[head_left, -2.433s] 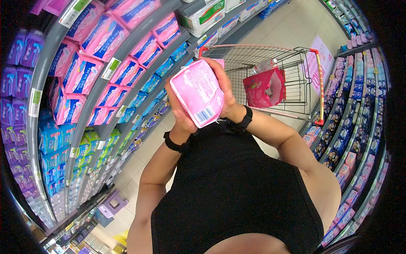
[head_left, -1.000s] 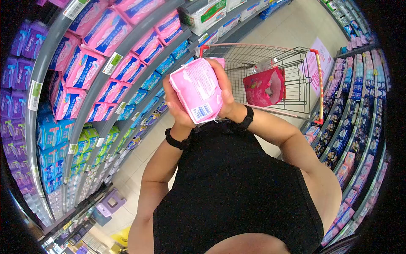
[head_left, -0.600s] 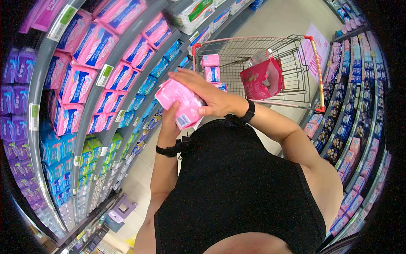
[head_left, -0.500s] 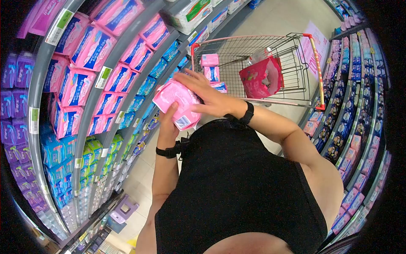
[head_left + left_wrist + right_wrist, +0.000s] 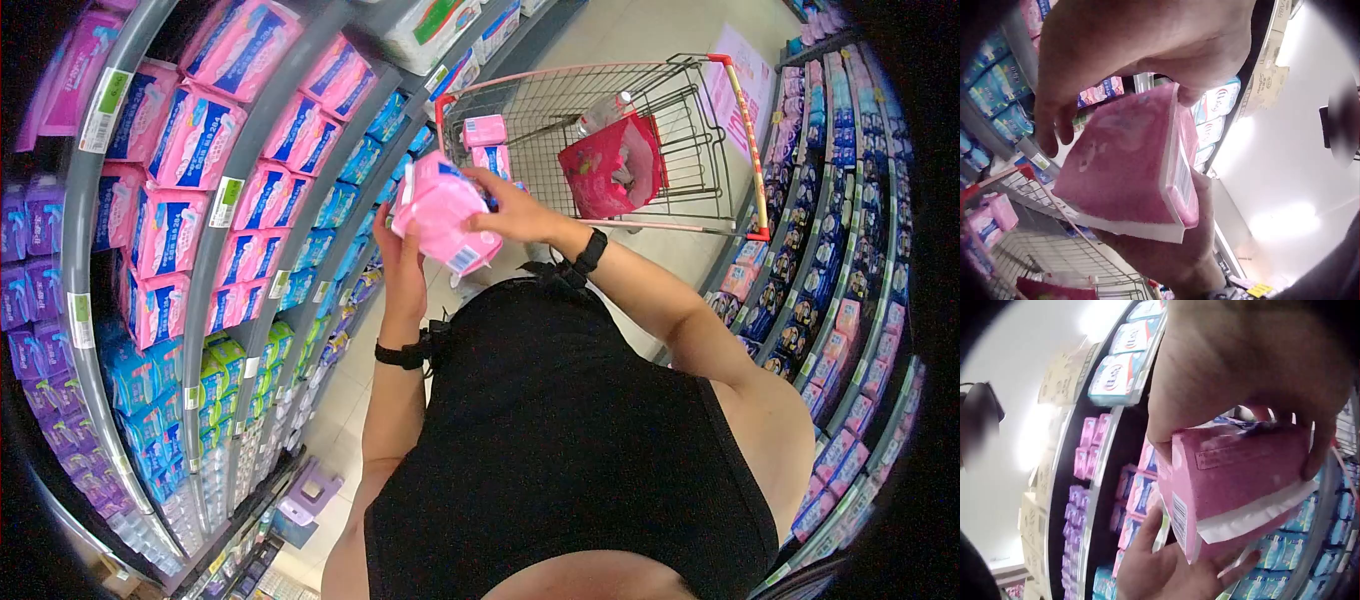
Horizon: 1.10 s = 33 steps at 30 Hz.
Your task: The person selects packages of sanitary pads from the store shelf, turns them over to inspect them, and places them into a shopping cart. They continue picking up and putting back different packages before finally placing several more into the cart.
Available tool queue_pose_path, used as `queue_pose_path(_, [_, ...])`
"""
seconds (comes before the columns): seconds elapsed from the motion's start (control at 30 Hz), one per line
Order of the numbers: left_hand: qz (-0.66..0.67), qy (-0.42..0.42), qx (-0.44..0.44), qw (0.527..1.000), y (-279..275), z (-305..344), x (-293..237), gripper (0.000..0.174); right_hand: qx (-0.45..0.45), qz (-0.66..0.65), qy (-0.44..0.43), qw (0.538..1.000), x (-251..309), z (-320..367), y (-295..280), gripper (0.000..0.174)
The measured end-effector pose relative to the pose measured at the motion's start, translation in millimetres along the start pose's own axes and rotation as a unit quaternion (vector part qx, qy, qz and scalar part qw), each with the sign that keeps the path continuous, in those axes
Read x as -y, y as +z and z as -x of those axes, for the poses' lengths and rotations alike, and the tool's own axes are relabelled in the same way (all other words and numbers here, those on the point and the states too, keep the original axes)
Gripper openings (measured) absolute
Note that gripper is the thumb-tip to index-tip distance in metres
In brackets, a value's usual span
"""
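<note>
A pink pack of sanitary pads (image 5: 440,215) is held up in front of the chest, tilted, a barcode on its lower end. My right hand (image 5: 520,210) grips its right side; in the right wrist view the thumb and fingers (image 5: 1316,450) span the pack. On the other side is my left hand (image 5: 402,265). Its palm (image 5: 1175,572) faces the pack from beneath in the right wrist view, fingers spread and fairly straight. In the left wrist view, the left fingers (image 5: 1054,134) hang beside the pack's far edge.
A wire shopping cart (image 5: 690,180) stands ahead, holding pink packs (image 5: 488,145), a pink-red bag (image 5: 610,175) and a clear bottle (image 5: 605,112). Shelves (image 5: 215,210) of pink, blue and purple packs rise close on the left. More stocked shelves (image 5: 830,250) line the right.
The pack has turned and tilted in the hands, so a blue panel now shows. My right hand has shifted along its side, and my left hand's hold has loosened. The head view has swung slightly.
</note>
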<state>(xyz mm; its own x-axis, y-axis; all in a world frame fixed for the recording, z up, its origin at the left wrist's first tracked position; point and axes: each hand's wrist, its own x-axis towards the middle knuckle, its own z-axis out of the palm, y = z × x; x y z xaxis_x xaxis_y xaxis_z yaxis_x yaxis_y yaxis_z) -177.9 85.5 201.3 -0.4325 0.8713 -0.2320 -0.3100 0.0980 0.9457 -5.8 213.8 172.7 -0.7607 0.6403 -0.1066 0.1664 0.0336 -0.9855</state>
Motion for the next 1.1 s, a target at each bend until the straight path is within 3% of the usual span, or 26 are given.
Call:
queue_pose_path(0.1, [0.027,-0.073,-0.006,0.997,-13,-5,17,0.052,-0.064,-0.084,0.101,0.989,-19,-1,-24,0.082])
queue_pose_path(0.13, [0.017,-0.067,-0.02,0.997,-9,-4,14,0.045,-0.129,-0.078,0.09,0.984,-76,-11,-32,0.071])
queue_pose_path(0.23, [0.012,-0.083,-0.003,0.996,-11,-4,17,0.036,-0.136,-0.358,0.232,0.894,-87,1,-85,0.062])
queue_pose_path(0.3, [-0.009,-0.092,0.011,0.996,-6,-4,18,0.032,-0.224,-0.408,0.284,0.838,-102,14,-114,0.057])
queue_pose_path(0.37, [-0.03,-0.095,0.021,0.995,0,-3,16,0.028,-0.243,-0.53,0.21,0.785,-144,25,-137,0.055])
queue_pose_path(0.47, [-0.054,-0.096,0.032,0.993,16,-2,15,0.025,-0.288,-0.564,0.224,0.741,-169,45,-158,0.054])
queue_pose_path(0.67, [-0.082,-0.089,0.046,0.992,50,-2,21,0.025,-0.247,-0.524,0.197,0.791,-177,56,-167,0.051])
queue_pose_path(0.73, [-0.087,-0.086,0.056,0.991,64,-3,22,0.025,-0.235,-0.37,0.287,0.852,-243,43,-177,0.052])
queue_pose_path(0.8, [-0.094,-0.088,0.067,0.989,71,-6,29,0.027,-0.196,-0.224,0.259,0.919,-223,39,-176,0.052])
queue_pose_path(0.9, [-0.102,-0.093,0.067,0.988,82,-6,36,0.028,-0.123,-0.24,0.276,0.923,-243,18,-166,0.05])
queue_pose_path(0.93, [-0.104,-0.093,0.063,0.988,87,-6,38,0.028,-0.084,-0.246,0.289,0.922,-204,21,-165,0.047])
queue_pose_path(1.1, [-0.095,-0.101,0.048,0.989,101,6,43,0.024,-0.04,-0.226,0.285,0.931,-188,5,-163,0.039])
